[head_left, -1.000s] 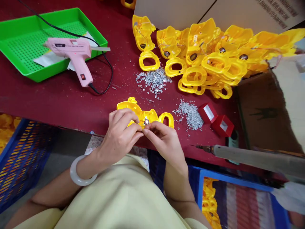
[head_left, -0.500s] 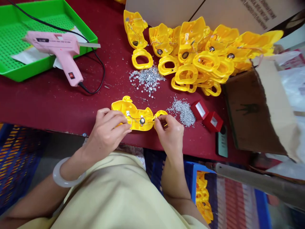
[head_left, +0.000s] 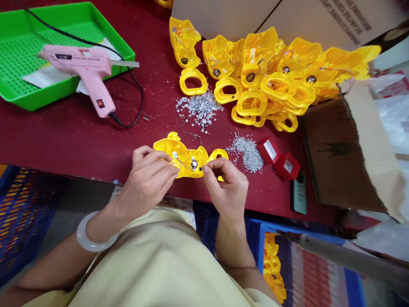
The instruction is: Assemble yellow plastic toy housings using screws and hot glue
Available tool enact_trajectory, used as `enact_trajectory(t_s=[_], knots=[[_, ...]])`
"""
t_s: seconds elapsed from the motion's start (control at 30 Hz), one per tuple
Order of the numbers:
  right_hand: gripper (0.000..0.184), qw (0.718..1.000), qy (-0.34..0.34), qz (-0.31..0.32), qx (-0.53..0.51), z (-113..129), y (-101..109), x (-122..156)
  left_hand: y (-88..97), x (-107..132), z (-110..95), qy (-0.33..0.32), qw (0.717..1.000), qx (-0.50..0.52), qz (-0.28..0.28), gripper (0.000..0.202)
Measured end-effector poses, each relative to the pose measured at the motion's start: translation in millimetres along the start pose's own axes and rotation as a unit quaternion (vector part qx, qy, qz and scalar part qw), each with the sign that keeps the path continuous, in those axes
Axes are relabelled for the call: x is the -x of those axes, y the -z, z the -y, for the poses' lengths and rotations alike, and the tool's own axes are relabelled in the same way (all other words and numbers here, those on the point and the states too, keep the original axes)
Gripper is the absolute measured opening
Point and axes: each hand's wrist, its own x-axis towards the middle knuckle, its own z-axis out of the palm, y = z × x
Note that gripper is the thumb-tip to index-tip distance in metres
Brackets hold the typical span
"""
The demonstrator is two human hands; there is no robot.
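A yellow plastic toy shell (head_left: pixel 168 146) lies hollow side up near the table's front edge, its ring-shaped handle pointing right. Inside it are thin wires, a small white part (head_left: pixel 174 155) and a round shiny metal part (head_left: pixel 194 163). My left hand (head_left: pixel 150 175) grips the shell's near left side, fingers closed over the rim. My right hand (head_left: pixel 227 183) is closed in a pinch above the joint between body and handle. Between its thumb and forefinger is a small black piece (head_left: pixel 200 169) close to the wires; its exact kind is too small to tell.
More yellow shells (head_left: pixel 258 55) are heaped at the back. Silver screws (head_left: pixel 251 155) and small round metal bits (head_left: pixel 203 108) lie in piles. A pink glue gun (head_left: pixel 86 68) rests against a green tray (head_left: pixel 128 54). Red boxes (head_left: pixel 286 165), a phone (head_left: pixel 298 194) and a carton (head_left: pixel 348 170) stand right.
My right hand has drawn the small black piece slightly left, from the handle toward the shell's body. My left hand still holds the shell. The whole view has shifted a little.
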Motion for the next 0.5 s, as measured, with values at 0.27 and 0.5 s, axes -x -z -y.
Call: enact_trajectory(t_s=[0.27,0.5], knots=[[0.011,0.986,0.116,0.109,0.04,9,0,10,15.1,-4,4,-0.009,0.997,0.055,0.055,0.022],[0.014,0.995,0.062,0.043,0.062,0,7,10,24.9,-27,18,-0.053,0.993,-0.023,0.098,0.019]])
